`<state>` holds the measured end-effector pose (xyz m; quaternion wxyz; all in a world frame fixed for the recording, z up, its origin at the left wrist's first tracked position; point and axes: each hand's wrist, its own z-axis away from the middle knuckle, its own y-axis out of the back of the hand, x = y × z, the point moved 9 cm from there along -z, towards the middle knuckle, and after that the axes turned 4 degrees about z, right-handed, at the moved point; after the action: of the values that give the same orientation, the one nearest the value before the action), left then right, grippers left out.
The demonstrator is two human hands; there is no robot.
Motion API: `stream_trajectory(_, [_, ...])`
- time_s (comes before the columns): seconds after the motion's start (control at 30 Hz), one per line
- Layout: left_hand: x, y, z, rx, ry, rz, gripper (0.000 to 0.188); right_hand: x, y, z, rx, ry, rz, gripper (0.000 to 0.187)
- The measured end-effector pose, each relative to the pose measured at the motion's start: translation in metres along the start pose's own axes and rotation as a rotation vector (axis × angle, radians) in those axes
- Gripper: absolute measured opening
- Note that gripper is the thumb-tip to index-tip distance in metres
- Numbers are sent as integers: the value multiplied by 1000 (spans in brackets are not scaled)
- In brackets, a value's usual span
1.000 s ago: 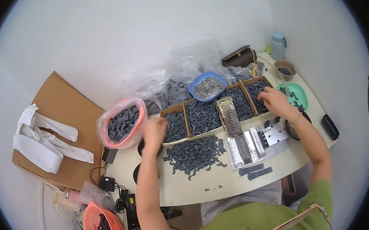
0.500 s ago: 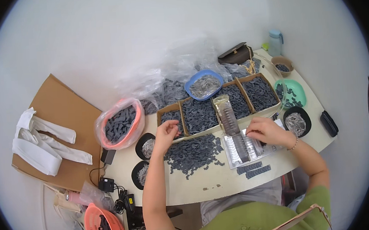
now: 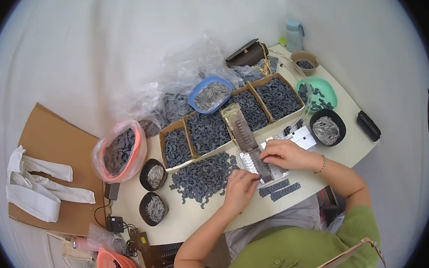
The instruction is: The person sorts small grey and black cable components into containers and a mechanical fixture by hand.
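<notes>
A silver metal jig (image 3: 247, 163) holds a row of small dark grey pieces (image 3: 263, 172), with a long clear-and-brown plastic strip (image 3: 239, 128) sloping up from it over the boxes. My left hand (image 3: 240, 189) is at the jig's near end, thumb and fingers pinched together; anything between them is too small to make out. Over the jig's right side, my right hand (image 3: 288, 154) has its fingers bent and closed at the row, their tips partly hidden. Left of the jig lies a loose heap of small grey pieces (image 3: 203, 177). Two joined strips (image 3: 285, 192) lie in front.
Behind stands a divided cardboard box (image 3: 190, 135) of grey pieces, with a blue basin (image 3: 193, 107) of metal pins on it. Black bowls (image 3: 141, 181) of pins flank the work. A green basin (image 3: 334, 95) is at right, a pink basket (image 3: 140, 154) at left.
My left hand has come from the leftmost box compartment to the jig's near end. My right hand stays by the jig, fingers still bent. The whole view has shifted and turned slightly.
</notes>
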<state>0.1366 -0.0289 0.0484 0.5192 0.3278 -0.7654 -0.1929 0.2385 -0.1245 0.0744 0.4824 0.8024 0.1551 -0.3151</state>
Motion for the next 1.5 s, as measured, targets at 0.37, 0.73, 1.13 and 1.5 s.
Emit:
stream_trajectory(0.37, [-11,-7,-3,-65,116,-68,10,-10,-28,5,14,160,122,14])
stream_trajectory(0.73, [-10,32,-24,-306,-37,-146,13,-62,-58,31,65,506,673,24])
stream_trajectory(1.13, [-96,88,-96,7,2,-716,4,-5,-17,-21,-72,208,476,16])
stream_trajectory(1.5, [-45,34,-45,-103,270,260,7,63,5,-97,-260,-62,718,9])
